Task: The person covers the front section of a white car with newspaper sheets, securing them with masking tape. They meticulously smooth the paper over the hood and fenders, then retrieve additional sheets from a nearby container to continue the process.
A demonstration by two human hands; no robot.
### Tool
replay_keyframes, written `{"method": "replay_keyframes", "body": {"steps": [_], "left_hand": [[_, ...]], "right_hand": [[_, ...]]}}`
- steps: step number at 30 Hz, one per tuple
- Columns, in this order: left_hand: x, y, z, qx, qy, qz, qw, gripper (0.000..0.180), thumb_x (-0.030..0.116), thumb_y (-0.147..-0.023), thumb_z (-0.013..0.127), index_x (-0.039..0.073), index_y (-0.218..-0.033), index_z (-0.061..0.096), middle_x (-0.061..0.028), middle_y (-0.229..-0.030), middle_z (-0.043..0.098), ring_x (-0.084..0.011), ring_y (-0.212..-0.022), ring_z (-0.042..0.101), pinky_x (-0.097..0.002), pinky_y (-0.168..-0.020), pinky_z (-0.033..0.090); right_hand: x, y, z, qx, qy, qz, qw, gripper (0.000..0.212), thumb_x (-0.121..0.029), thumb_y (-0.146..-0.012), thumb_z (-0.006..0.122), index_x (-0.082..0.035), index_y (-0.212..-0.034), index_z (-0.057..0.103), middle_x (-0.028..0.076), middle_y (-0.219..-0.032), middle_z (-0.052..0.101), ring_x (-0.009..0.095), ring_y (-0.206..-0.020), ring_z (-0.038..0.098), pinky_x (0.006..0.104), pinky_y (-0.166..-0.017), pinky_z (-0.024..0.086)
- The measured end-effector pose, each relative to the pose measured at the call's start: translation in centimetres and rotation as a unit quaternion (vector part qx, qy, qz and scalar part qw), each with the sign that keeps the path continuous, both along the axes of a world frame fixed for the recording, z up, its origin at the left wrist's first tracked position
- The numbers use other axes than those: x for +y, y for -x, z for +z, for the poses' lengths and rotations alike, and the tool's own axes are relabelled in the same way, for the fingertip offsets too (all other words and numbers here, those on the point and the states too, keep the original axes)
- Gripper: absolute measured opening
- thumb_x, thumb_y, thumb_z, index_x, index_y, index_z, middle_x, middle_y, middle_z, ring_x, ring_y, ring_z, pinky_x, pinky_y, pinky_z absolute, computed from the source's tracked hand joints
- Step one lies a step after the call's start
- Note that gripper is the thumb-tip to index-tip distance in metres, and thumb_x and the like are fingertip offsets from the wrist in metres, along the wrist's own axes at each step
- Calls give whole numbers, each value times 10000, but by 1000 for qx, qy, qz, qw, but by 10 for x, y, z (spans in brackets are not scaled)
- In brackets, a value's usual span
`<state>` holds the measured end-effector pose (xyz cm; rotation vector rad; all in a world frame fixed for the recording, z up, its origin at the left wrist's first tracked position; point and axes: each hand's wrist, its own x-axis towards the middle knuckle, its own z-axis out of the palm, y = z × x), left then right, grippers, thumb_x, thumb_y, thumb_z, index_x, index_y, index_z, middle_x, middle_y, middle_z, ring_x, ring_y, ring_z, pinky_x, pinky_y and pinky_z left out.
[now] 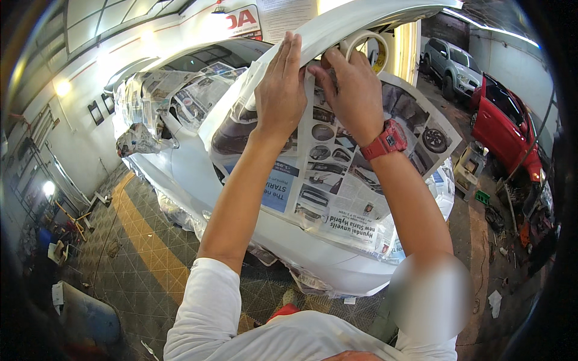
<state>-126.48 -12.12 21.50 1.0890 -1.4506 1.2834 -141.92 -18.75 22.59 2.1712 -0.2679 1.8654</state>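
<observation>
My left hand (282,90) lies flat with straight fingers against a newspaper sheet (313,180), near the edge of a raised white car panel (328,27). The sheet spreads over the white car body, its lower part near the front. My right hand (354,90), with a red wristwatch, is close beside the left, fingers bent and pinched. At its fingertips is a roll of masking tape (384,51), cream coloured with a yellow inner ring. The fingers partly hide how the roll is gripped.
More newspaper (205,96) covers the car's windshield side and left corner. A red car (506,120) with an open door and a silver SUV (451,66) stand at the right. A bin (90,316) is at lower left. Tools and scraps lie on the right floor.
</observation>
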Motion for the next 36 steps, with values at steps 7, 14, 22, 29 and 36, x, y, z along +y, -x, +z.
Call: {"method": "replay_keyframes", "body": {"steps": [7,14,22,29,36], "left_hand": [[-12,-3,-3,5,17,-42,999,662,0,-921,705,25,-1549,498,-237,-1489,609,-411,-1330,625,-471,-1072,529],[-12,-7,-5,20,6,-57,998,645,187,-966,719,21,-1547,493,-248,-1511,586,-425,-1354,596,-504,-1126,480],[-11,-2,-2,45,18,-76,996,521,82,-1003,560,-62,-1499,493,-320,-1463,585,-438,-1347,601,-484,-1106,519],[31,-9,-11,72,43,-159,984,688,180,-928,695,-8,-1546,459,-293,-1595,459,-466,-1504,422,-576,-1200,392],[151,-104,-219,164,-224,-358,891,597,236,-943,756,86,-1492,575,-165,-1455,629,-372,-1305,609,-499,-1140,455]], "right_hand": [[-14,-17,-3,-72,7,-20,997,286,-314,-884,818,-83,-1027,728,158,-904,661,377,-869,666,481,-739,540],[-44,-10,10,-77,132,-75,985,381,-421,-864,841,-73,-989,749,140,-857,683,365,-831,688,471,-735,548],[-66,3,14,-73,164,-124,976,403,-405,-828,896,-129,-1103,792,124,-879,734,306,-801,737,407,-680,580],[-32,23,7,-45,136,-200,969,341,-316,-1007,749,-82,-1254,731,122,-1094,780,264,-999,748,396,-828,606],[114,36,-221,-133,-257,146,946,366,-90,-1049,607,65,-1371,531,206,-1367,548,250,-1036,648,382,-899,560]]}}
